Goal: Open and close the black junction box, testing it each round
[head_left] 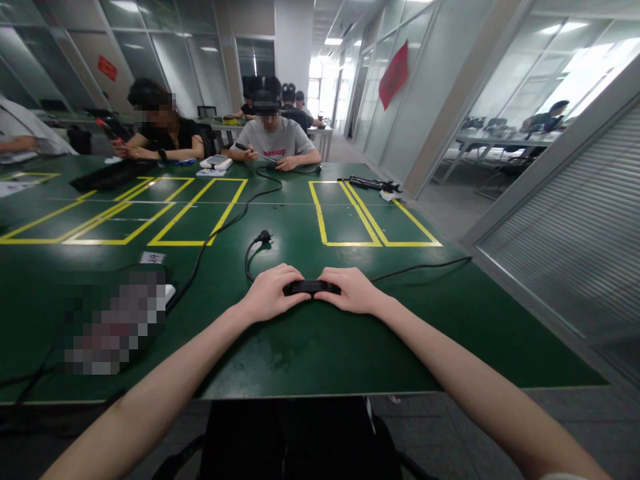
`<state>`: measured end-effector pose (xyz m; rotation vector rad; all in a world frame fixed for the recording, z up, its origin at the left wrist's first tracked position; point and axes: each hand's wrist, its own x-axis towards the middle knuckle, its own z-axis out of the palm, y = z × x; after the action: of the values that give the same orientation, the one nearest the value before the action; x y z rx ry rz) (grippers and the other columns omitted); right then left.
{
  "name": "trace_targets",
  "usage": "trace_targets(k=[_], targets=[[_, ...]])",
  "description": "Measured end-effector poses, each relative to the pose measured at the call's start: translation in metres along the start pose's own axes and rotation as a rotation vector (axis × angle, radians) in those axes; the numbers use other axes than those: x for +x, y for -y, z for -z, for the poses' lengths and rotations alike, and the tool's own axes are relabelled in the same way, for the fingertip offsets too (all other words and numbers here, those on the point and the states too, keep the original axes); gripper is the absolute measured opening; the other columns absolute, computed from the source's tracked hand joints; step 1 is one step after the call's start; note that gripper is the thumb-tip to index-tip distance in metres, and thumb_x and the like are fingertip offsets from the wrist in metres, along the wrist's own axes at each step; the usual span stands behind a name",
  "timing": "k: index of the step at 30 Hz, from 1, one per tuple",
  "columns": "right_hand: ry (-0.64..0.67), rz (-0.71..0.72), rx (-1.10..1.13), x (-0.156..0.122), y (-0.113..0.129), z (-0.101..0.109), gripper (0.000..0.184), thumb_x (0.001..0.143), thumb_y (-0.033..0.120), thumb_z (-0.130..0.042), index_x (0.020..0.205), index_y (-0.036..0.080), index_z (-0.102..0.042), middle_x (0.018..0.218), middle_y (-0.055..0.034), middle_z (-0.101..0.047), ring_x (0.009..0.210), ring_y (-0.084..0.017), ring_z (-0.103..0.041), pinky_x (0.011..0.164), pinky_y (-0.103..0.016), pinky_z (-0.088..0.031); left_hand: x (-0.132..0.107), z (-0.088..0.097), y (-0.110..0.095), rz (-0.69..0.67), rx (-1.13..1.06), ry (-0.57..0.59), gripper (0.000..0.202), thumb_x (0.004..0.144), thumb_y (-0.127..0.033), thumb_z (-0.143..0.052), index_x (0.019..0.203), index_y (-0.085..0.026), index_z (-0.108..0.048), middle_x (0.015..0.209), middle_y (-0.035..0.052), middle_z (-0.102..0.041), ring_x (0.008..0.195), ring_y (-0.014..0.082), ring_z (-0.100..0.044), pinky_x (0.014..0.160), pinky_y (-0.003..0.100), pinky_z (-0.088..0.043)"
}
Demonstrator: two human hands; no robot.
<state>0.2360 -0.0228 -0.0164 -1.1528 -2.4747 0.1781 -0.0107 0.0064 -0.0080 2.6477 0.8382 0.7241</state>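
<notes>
A small black oblong device (311,288) lies on the green table (320,347) right in front of me. My left hand (273,292) is closed over its left end and my right hand (350,291) is closed over its right end, both resting on the table. A black cable runs from under my right hand off the table's right side (425,267). Just beyond my hands a black plug (263,237) lies at the end of a curled cord.
Yellow tape rectangles (350,220) mark the far half of the table. A long black cable (220,230) crosses toward two seated people at the far edge (275,143). A black tool (370,183) lies far right. A blurred patch sits near left.
</notes>
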Motion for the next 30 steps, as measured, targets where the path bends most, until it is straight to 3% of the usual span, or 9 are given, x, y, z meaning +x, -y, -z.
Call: trace_targets(k=[6, 13, 19, 26, 30], targets=[[0.031, -0.049, -0.016, 0.001, 0.001, 0.004, 0.031, 0.104, 0.044, -0.055, 0.088, 0.019, -0.065, 0.085, -0.0047, -0.066, 0.076, -0.018, -0.061, 0.066, -0.027, -0.036, -0.002, -0.003, -0.001, 0.047, 0.044, 0.065, 0.031, 0.095, -0.041, -0.069, 0.117, -0.019, -0.068, 0.103, 0.0067, -0.074, 0.093, 0.0231, -0.069, 0.085, 0.034, -0.054], [0.109, -0.11, 0.026, 0.002, 0.003, 0.004, 0.027, 0.094, 0.045, -0.069, 0.089, 0.019, -0.061, 0.08, -0.0023, -0.064, 0.07, -0.018, -0.058, 0.063, -0.026, -0.033, -0.003, -0.005, -0.001, 0.048, 0.032, 0.059, 0.029, 0.096, -0.04, -0.066, 0.118, -0.02, -0.066, 0.108, 0.007, -0.073, 0.099, 0.0237, -0.069, 0.091, 0.036, -0.055], [0.063, -0.137, 0.099, 0.002, -0.001, 0.0, 0.031, 0.102, 0.046, -0.056, 0.083, 0.021, -0.055, 0.074, -0.0006, -0.061, 0.065, -0.016, -0.054, 0.061, -0.027, -0.032, -0.003, -0.007, -0.006, -0.065, 0.176, 0.013, 0.066, 0.087, -0.045, -0.076, 0.142, -0.018, -0.051, 0.13, 0.0142, -0.066, 0.115, 0.0312, -0.063, 0.099, 0.045, -0.053], [-0.011, -0.095, 0.231, -0.001, -0.007, 0.002, 0.042, 0.104, 0.052, -0.045, 0.076, 0.021, -0.05, 0.069, 0.0011, -0.055, 0.063, -0.015, -0.05, 0.061, -0.027, -0.033, 0.002, -0.004, -0.012, -0.095, 0.45, 0.003, 0.06, 0.093, -0.013, -0.059, 0.152, -0.017, -0.045, 0.117, 0.0137, -0.07, 0.106, 0.0299, -0.064, 0.088, 0.04, -0.046], [-0.007, -0.087, 0.222, -0.001, -0.009, 0.002, 0.047, 0.106, 0.05, -0.039, 0.071, 0.021, -0.051, 0.066, 0.0004, -0.056, 0.062, -0.015, -0.052, 0.062, -0.028, -0.036, 0.001, -0.007, -0.012, -0.092, 0.474, 0.026, 0.059, 0.095, -0.017, -0.056, 0.153, -0.012, -0.043, 0.113, 0.0151, -0.072, 0.103, 0.0304, -0.063, 0.085, 0.04, -0.044]])
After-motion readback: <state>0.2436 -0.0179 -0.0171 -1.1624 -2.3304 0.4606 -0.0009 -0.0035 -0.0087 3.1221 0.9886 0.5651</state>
